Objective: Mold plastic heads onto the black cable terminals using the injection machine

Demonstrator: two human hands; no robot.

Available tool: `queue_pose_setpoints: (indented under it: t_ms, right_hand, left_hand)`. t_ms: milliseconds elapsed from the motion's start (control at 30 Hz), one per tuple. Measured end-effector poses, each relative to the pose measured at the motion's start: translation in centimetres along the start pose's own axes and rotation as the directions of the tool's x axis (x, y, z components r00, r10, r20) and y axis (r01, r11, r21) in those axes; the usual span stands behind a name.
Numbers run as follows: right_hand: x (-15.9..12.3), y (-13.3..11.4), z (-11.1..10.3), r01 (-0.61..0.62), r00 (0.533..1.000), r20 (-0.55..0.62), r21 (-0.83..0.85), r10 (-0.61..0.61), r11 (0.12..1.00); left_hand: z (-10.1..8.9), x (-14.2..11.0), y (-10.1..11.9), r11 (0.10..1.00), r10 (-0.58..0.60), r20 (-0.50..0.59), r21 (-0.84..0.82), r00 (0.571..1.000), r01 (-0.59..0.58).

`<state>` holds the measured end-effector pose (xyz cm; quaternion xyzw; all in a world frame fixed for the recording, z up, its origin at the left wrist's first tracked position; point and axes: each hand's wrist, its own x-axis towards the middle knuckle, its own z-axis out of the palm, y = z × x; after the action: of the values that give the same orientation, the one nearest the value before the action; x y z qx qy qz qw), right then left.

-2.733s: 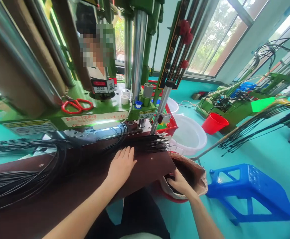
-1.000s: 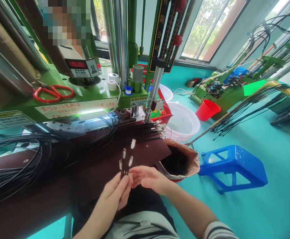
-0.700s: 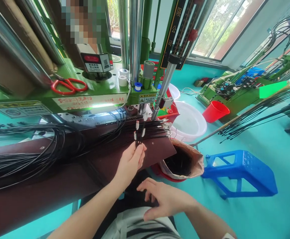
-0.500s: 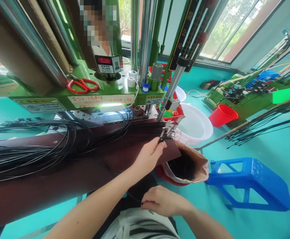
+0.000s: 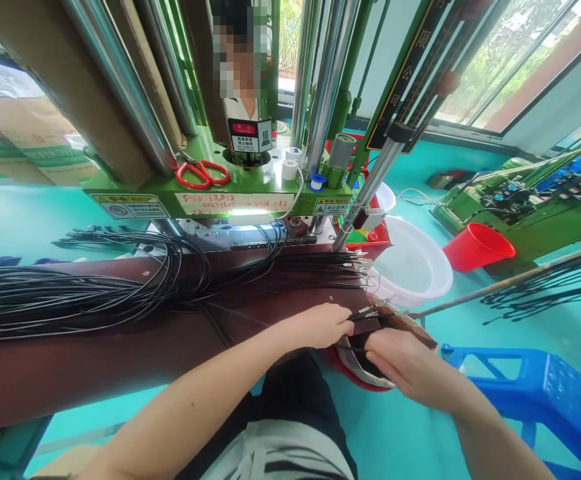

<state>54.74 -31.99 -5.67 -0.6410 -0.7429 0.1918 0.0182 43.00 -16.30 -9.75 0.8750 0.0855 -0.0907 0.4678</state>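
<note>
1. Press (image 5: pixel 265 181): glossy green paint over metal, its column (image 5: pixel 331 87) polished like chrome
2. Scissors (image 5: pixel 205 177) on the press: shiny red plastic handles
3. Tabletop (image 5: pixel 170 347) before the press: smooth, brown, faintly satiny
4. Black cables (image 5: pixel 95 300) before the press: sleek, plastic-looking sheathing
5. Sack (image 5: pixel 415 325), front right of the press: creased matt paper
6. Tub (image 5: pixel 411 260) right of the press: smooth, milky plastic
7. Stool (image 5: pixel 570 393), farther right of the press: moulded blue plastic

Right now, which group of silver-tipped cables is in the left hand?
The small cluster jutting from the left hand, near the paper-lined bin; the larger row lies on the brown board, not held.
</note>
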Motion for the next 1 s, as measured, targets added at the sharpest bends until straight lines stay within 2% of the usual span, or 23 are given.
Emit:
queue_pose_setpoints:
  t_ms: [133,200,267,333,367,400,433,467,500,533,567,600,667,733,767,833,867,933,1000]
  right_hand:
    - [-1.3,1.8,-1.1,-0.037,0.999,-0.04,0.006,0.037,0.999]
    - [-1.4,2.5,-1.3,-0.065,0.993,-0.095,0.054,0.07,0.996]
    - [-0.9,3.3,-0.9,-0.094,0.977,-0.174,0.147,0.12,0.985]
    - [-0.1,3.9,0.4,-0.131,0.923,-0.303,0.335,0.238,0.933]
    - [0.5,4.0,1.3,-0.123,0.864,-0.38,0.476,0.33,0.871]
    - [1.1,4.0,2.5,-0.071,0.789,-0.437,0.632,0.431,0.771]
    - [1.8,3.8,3.6,0.042,0.707,-0.47,0.773,0.528,0.633]
    - [2.5,3.5,4.8,0.182,0.67,-0.46,0.862,0.582,0.472]
    - [3.2,3.0,5.8,0.293,0.684,-0.428,0.903,0.59,0.316]
    - [3.8,2.4,6.7,0.357,0.722,-0.397,0.915,0.566,0.186]
    - [4.4,1.8,7.4,0.376,0.771,-0.365,0.922,0.522,0.09]
    - [5.0,1.2,7.8,0.371,0.807,-0.339,0.928,0.484,0.032]
    - [5.8,0.3,8.2,0.36,0.823,-0.31,0.933,0.475,-0.016]
    - [6.3,0.0,8.2,0.376,0.779,-0.289,0.926,0.557,-0.046]
    - [6.5,0.0,8.2,0.39,0.745,-0.272,0.918,0.609,-0.068]
    - [6.8,0.1,8.1,0.416,0.695,-0.231,0.902,0.681,-0.118]
    - [7.0,0.1,8.1,0.428,0.686,-0.22,0.893,0.694,-0.139]
    - [7.2,0.2,8.1,0.451,0.69,-0.217,0.875,0.69,-0.176]
    - [7.4,0.1,8.2,0.461,0.707,-0.205,0.86,0.677,-0.221]
  left_hand:
    - [-0.9,-1.0,0.8,0.973,-0.005,0.114,-0.227,0.993,0.031]
    - [-1.1,-1.3,1.0,0.968,0.045,0.153,-0.251,0.987,-0.006]
    - [-0.9,-1.4,0.9,0.976,0.088,0.105,-0.209,0.991,-0.065]
    - [-0.3,-1.4,0.4,0.979,0.093,-0.04,-0.177,0.995,-0.099]
    - [0.0,-1.3,0.2,0.976,0.072,-0.124,-0.196,0.99,-0.096]
    - [0.4,-1.3,-0.1,0.967,0.036,-0.187,-0.243,0.982,-0.082]
    - [0.8,-1.3,-0.3,0.95,-0.008,-0.21,-0.307,0.978,-0.058]
    - [1.1,-1.3,-0.4,0.929,-0.046,-0.195,-0.37,0.98,-0.03]
    - [1.4,-1.3,-0.4,0.913,-0.068,-0.144,-0.408,0.987,0.003]
    - [1.6,-1.4,-0.4,0.912,-0.072,-0.069,-0.409,0.995,0.038]
    - [1.6,-1.5,-0.3,0.927,-0.053,0.008,-0.371,0.999,0.052]
    - [1.5,-1.6,-0.2,0.95,-0.013,0.071,-0.31,0.997,0.035]
    - [0.8,-1.7,-0.4,0.983,0.085,0.105,-0.171,0.991,-0.067]
    - [-0.2,-1.6,-1.2,0.992,0.129,-0.037,0.011,0.991,-0.128]
    - [-0.6,-1.4,-1.8,0.986,0.11,-0.151,0.138,0.982,-0.089]
    - [-1.3,-0.7,-3.2,0.91,0.054,-0.344,0.403,0.937,0.095]
    - [-1.4,-0.3,-3.9,0.842,0.046,-0.394,0.509,0.918,0.176]
    - [-1.3,0.5,-4.8,0.726,0.046,-0.395,0.644,0.917,0.241]
    - [-1.0,1.1,-5.2,0.687,0.033,-0.37,0.683,0.929,0.247]
